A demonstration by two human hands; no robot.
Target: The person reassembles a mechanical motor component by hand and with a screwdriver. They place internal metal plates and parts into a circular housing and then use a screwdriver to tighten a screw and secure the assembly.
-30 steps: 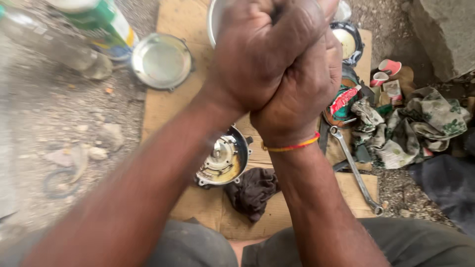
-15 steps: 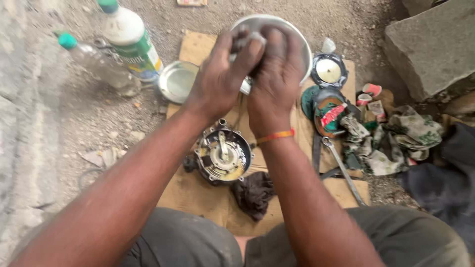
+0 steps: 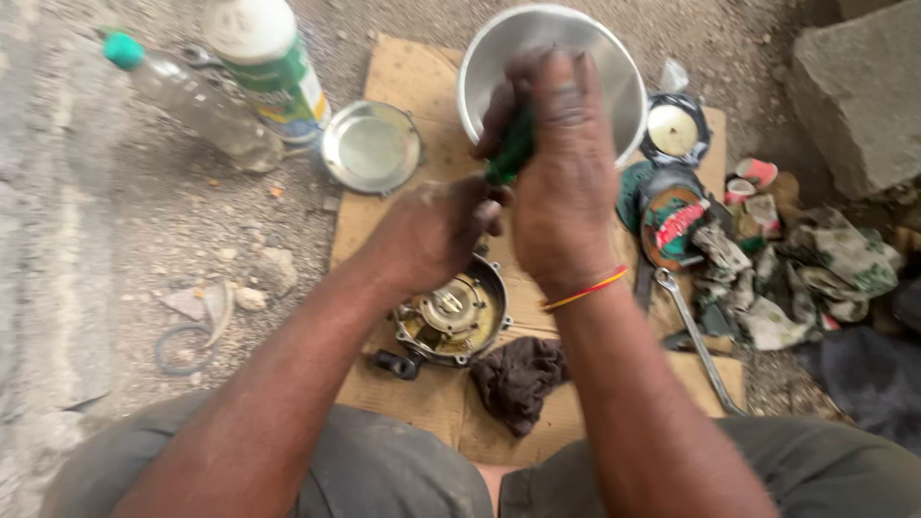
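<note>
Right hand: the right hand [image 3: 566, 182] is raised over the far edge of the flat brown cardboard sheet [image 3: 403, 82], fingers curled tight round a dark green handle-like tool [image 3: 513, 149]; a red-and-yellow thread sits on the wrist.
Left hand: the left hand [image 3: 436, 230] is pressed against the right from below, fingertips pinching at the tool's lower end; what it pinches, I cannot tell.
Where the tool is: in the air, in front of the big round steel bowl [image 3: 552, 72] at the cardboard's far edge.
Below the hands: the round open metal engine housing with brass-coloured insides [image 3: 451, 317] near the cardboard's near edge, a dark crumpled rag [image 3: 518, 379] just beside it.
Step in hand: looks like readying the tool, both hands on it.
Next move calls for: a firm hold and a steady lowering toward the housing, I judge.
</note>
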